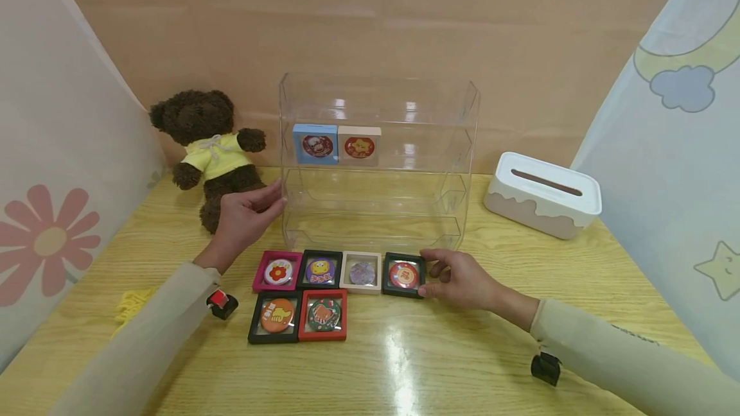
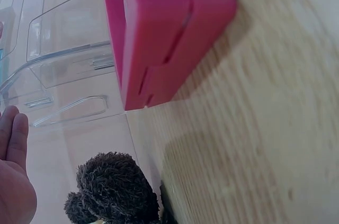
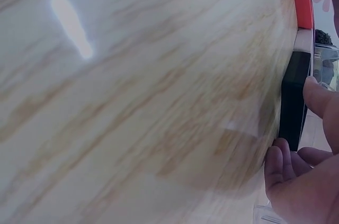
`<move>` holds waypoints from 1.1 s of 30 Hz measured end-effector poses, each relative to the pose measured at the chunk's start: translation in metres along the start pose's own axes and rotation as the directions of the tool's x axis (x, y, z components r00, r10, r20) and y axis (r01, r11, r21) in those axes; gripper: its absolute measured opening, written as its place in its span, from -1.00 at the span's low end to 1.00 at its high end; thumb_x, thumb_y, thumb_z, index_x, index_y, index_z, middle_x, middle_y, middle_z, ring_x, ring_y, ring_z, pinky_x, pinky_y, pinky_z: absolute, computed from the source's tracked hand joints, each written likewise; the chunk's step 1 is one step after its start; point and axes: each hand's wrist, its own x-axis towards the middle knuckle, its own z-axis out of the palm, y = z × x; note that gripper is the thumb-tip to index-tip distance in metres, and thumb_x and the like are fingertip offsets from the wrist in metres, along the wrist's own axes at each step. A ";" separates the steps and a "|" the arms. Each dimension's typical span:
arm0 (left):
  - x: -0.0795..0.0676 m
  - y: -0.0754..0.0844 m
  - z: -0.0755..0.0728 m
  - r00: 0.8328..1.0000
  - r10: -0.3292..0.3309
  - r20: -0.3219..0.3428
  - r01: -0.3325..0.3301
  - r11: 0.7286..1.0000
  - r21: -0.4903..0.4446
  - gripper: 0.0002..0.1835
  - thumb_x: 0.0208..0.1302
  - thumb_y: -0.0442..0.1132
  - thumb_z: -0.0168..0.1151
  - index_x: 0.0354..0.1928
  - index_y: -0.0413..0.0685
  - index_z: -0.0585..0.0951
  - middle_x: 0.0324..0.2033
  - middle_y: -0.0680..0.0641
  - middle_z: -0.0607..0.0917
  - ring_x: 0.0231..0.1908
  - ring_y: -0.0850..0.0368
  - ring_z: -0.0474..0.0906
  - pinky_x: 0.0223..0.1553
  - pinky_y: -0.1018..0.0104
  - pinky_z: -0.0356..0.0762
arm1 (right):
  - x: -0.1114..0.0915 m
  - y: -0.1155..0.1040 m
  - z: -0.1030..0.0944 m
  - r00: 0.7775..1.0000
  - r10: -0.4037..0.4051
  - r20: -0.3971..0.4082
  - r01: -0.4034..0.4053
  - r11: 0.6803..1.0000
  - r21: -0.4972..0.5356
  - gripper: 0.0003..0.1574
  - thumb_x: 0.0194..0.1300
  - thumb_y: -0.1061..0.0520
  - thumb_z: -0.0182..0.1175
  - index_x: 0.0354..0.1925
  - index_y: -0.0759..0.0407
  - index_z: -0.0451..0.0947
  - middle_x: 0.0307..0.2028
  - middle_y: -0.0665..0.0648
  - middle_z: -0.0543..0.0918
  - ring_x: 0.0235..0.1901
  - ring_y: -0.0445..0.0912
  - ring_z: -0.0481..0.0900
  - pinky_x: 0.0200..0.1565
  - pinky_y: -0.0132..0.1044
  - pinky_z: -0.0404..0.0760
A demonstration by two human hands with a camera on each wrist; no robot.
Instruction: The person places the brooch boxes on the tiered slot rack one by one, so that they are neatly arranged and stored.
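Note:
My right hand [image 1: 460,280] pinches the right side of a black square display case [image 1: 404,275] with a red round badge inside, lying on the table. In the right wrist view the thumb and fingers meet the edge of the same black case [image 3: 294,102]. My left hand [image 1: 245,218] is at the left side of a clear acrylic tiered rack [image 1: 376,201], its fingers mostly straight; whether they touch the rack is hard to tell. A blue case [image 1: 315,144] and a beige case [image 1: 359,146] stand side by side on one rack tier.
Left of the black case lie a beige case [image 1: 361,273], another black case [image 1: 320,271] and a pink case [image 1: 277,271]. Below them are an orange-badge black case [image 1: 274,317] and a red case [image 1: 323,315]. A teddy bear [image 1: 216,153] and a tissue box [image 1: 543,194] flank the rack.

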 end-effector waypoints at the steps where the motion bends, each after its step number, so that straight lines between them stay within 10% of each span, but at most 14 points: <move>1: 0.000 0.000 0.000 1.000 -0.001 0.000 0.001 1.000 0.002 -0.65 0.21 -0.50 0.24 0.06 -0.45 0.54 -0.08 -0.31 0.61 -0.15 0.29 0.61 -0.24 0.51 0.55 | 0.000 0.000 0.000 1.000 -0.002 -0.001 0.002 1.000 0.003 -0.16 0.03 0.12 0.47 0.17 0.52 0.38 -0.23 0.18 0.62 -0.29 -0.02 0.60 -0.30 -0.27 0.61; 20: 0.000 0.001 0.000 1.000 -0.005 0.001 0.005 1.000 0.030 -0.65 0.22 -0.50 0.24 0.06 -0.43 0.54 -0.09 -0.30 0.62 -0.13 0.11 0.62 -0.24 0.51 0.55 | -0.001 -0.003 0.001 0.993 -0.072 -0.092 0.073 0.997 0.008 -0.24 -0.16 0.14 0.58 -0.01 0.35 0.47 -0.13 0.20 0.55 -0.25 0.02 0.60 -0.26 -0.13 0.61; 33: 0.000 0.000 0.000 1.000 -0.001 -0.009 0.002 0.999 0.047 -0.66 0.21 -0.51 0.25 0.05 -0.43 0.55 -0.10 -0.30 0.62 -0.14 0.11 0.63 -0.25 0.51 0.55 | 0.001 -0.002 -0.006 0.961 -0.133 -0.244 0.147 0.988 0.038 -0.70 0.00 0.30 0.46 -0.24 0.26 0.63 -0.38 0.06 0.65 -0.42 -0.12 0.61 -0.39 -0.29 0.64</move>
